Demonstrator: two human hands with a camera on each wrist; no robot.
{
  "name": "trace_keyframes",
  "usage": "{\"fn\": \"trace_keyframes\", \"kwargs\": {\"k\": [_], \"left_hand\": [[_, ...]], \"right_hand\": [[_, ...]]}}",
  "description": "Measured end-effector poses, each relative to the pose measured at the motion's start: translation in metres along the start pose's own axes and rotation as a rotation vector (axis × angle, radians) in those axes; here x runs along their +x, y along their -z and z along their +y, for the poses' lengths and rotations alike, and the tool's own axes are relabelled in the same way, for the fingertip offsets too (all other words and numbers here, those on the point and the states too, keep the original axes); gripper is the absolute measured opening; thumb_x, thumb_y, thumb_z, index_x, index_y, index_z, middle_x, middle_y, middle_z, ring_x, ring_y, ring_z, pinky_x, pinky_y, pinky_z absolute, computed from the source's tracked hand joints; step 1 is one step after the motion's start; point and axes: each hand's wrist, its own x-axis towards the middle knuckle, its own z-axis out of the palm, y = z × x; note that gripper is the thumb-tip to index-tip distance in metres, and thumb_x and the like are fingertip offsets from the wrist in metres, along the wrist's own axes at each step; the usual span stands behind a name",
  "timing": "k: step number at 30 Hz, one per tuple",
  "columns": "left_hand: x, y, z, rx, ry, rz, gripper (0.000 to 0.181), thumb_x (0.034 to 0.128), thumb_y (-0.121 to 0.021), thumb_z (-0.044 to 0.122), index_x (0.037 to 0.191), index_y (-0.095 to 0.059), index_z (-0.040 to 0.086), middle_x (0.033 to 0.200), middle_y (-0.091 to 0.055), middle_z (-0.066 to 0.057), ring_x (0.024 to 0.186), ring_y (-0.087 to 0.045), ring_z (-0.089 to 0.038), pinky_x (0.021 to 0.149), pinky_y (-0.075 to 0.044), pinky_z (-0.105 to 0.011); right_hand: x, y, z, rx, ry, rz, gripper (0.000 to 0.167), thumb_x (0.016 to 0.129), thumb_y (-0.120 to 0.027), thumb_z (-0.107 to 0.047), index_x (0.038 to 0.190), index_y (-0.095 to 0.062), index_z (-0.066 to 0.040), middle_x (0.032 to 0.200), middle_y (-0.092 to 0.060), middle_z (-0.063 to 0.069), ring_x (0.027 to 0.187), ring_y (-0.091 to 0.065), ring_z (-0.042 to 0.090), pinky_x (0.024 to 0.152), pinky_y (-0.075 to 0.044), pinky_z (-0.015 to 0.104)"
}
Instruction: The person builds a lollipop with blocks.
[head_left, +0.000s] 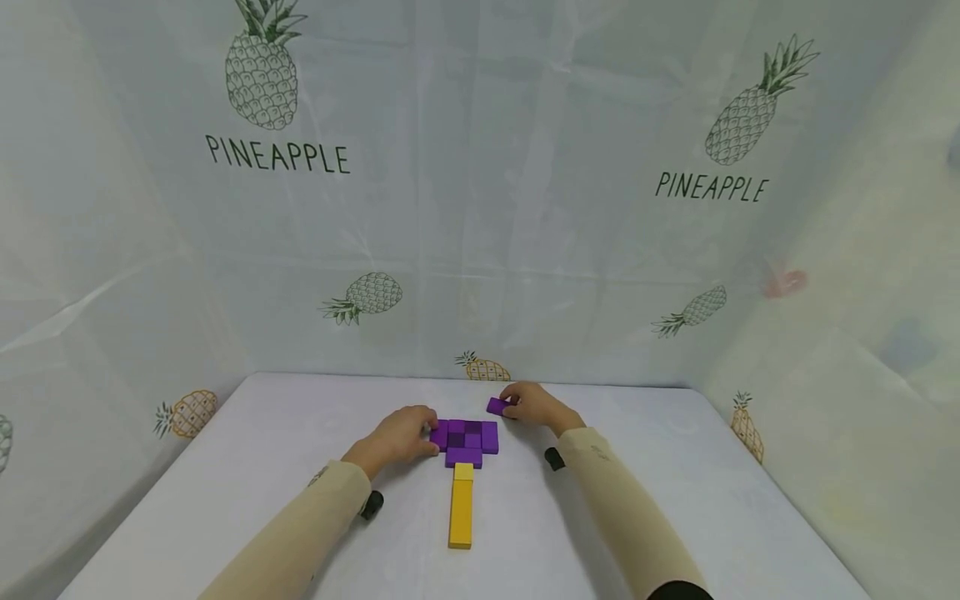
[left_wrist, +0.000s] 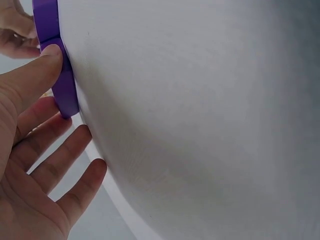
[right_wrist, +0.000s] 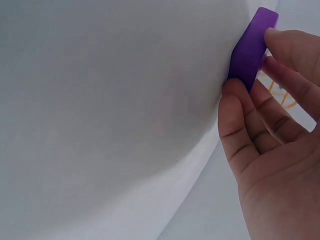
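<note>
A flat cluster of purple blocks [head_left: 464, 455] lies on the white table, with two darker squares near its middle. My left hand [head_left: 397, 435] holds the cluster's left-end block [head_left: 438, 437] between thumb and fingers. In the left wrist view the thumb [left_wrist: 42, 70] presses that purple block [left_wrist: 66, 95], while the other fingers spread loosely. Just beyond the cluster's right end, my right hand [head_left: 536, 406] pinches a separate purple block [head_left: 495, 406]. The right wrist view shows this oblong block [right_wrist: 252, 47] gripped by thumb and fingertips close to the table surface.
A long yellow block [head_left: 461, 515] with a short yellow block [head_left: 463, 472] at its far end runs toward me below the cluster. A pineapple-print curtain [head_left: 510, 208] hangs behind the white table [head_left: 300, 408] and along its sides.
</note>
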Motion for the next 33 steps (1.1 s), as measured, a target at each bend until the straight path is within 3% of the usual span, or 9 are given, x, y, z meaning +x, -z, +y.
{"fn": "trace_keyframes", "kwargs": {"k": [10, 15, 20, 33], "left_hand": [[0.0, 0.003, 0.005, 0.006, -0.013, -0.006, 0.034, 0.078, -0.08, 0.029, 0.104, -0.065, 0.012, 0.104, -0.064, -0.003, 0.097, -0.058, -0.022, 0.092, -0.048, -0.042], [0.001, 0.003, 0.002, 0.013, -0.008, -0.007, 0.033, 0.0779, -0.08, 0.03, 0.103, -0.065, 0.014, 0.104, -0.064, -0.002, 0.094, -0.058, -0.02, 0.091, -0.048, -0.042], [0.002, 0.002, -0.002, 0.013, -0.041, 0.003, 0.032, 0.0776, -0.08, 0.029, 0.101, -0.065, 0.013, 0.103, -0.064, -0.003, 0.093, -0.058, -0.02, 0.089, -0.049, -0.042], [0.004, -0.002, -0.007, 0.018, -0.065, 0.012, 0.032, 0.0773, -0.08, 0.029, 0.1, -0.065, 0.013, 0.099, -0.064, -0.001, 0.088, -0.057, -0.018, 0.086, -0.049, -0.041]], "right_hand": [[0.016, -0.01, -0.023, 0.029, 0.09, -0.055, 0.024, 0.09, -0.063, -0.007, 0.113, -0.068, -0.004, 0.096, -0.066, 0.004, 0.081, -0.057, 0.015, 0.073, -0.051, 0.031], [0.022, -0.014, -0.035, 0.018, 0.082, -0.078, 0.023, 0.091, -0.062, -0.009, 0.114, -0.068, -0.009, 0.1, -0.067, 0.003, 0.088, -0.059, 0.014, 0.08, -0.052, 0.033], [0.027, -0.017, -0.046, 0.006, 0.087, -0.103, 0.022, 0.091, -0.062, -0.01, 0.112, -0.069, -0.012, 0.101, -0.067, 0.002, 0.092, -0.06, 0.015, 0.085, -0.051, 0.035], [0.026, -0.021, -0.052, -0.002, 0.086, -0.127, 0.022, 0.091, -0.063, -0.01, 0.111, -0.07, -0.013, 0.099, -0.067, 0.001, 0.089, -0.059, 0.014, 0.084, -0.051, 0.035]]}}
